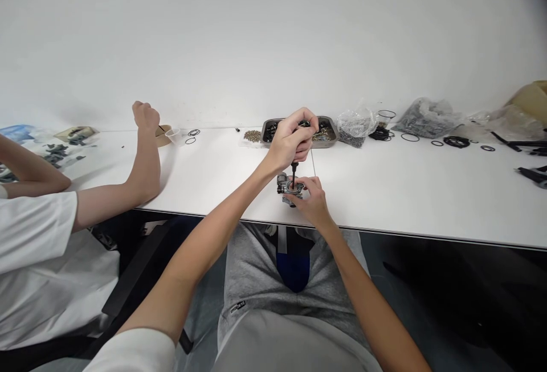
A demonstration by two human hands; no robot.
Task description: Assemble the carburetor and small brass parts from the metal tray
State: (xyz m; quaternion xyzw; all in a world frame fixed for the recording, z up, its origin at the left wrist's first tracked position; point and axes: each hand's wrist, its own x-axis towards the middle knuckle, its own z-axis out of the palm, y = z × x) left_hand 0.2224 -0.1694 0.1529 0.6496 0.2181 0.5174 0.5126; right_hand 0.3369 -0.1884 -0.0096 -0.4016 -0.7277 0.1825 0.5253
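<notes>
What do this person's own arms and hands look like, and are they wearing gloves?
No gloves! The left hand and right hand are bare. The left arm has a short, plain white sleeve. The right arm looks bare too; its sleeve isn't in view. No watch shows.

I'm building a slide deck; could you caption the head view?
Left hand holds a dark tool upright at a metal part gripped in the right hand, over a white table.

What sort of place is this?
Probably a small-parts assembly workshop: a slim black screwdriver-like tool points down at a silvery metal component, with a grey metal tray of small loose parts behind.
</notes>
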